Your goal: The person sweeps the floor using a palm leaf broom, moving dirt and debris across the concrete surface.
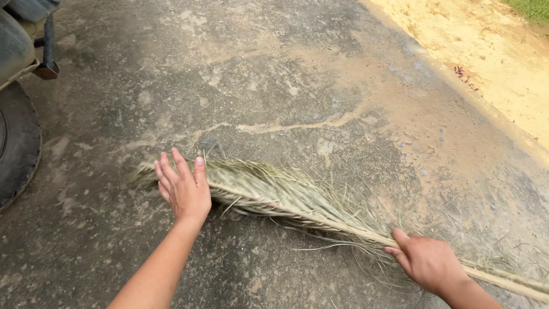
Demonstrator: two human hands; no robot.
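A long dry palm frond [286, 197] lies across the grey concrete ground, its leafy tip at the left and its pale stem running off the lower right. My left hand [184, 186] is flat with fingers spread, resting on or just over the frond's leafy tip. My right hand [426, 262] is closed around the stem near the lower right, where thin loose fibres stick out.
A vehicle's black tyre [17, 143] and metal footstep [47, 66] stand at the left edge. The concrete [297, 86] is cracked and dusty. A strip of sandy soil [492, 51] borders it at the upper right, with grass in the corner.
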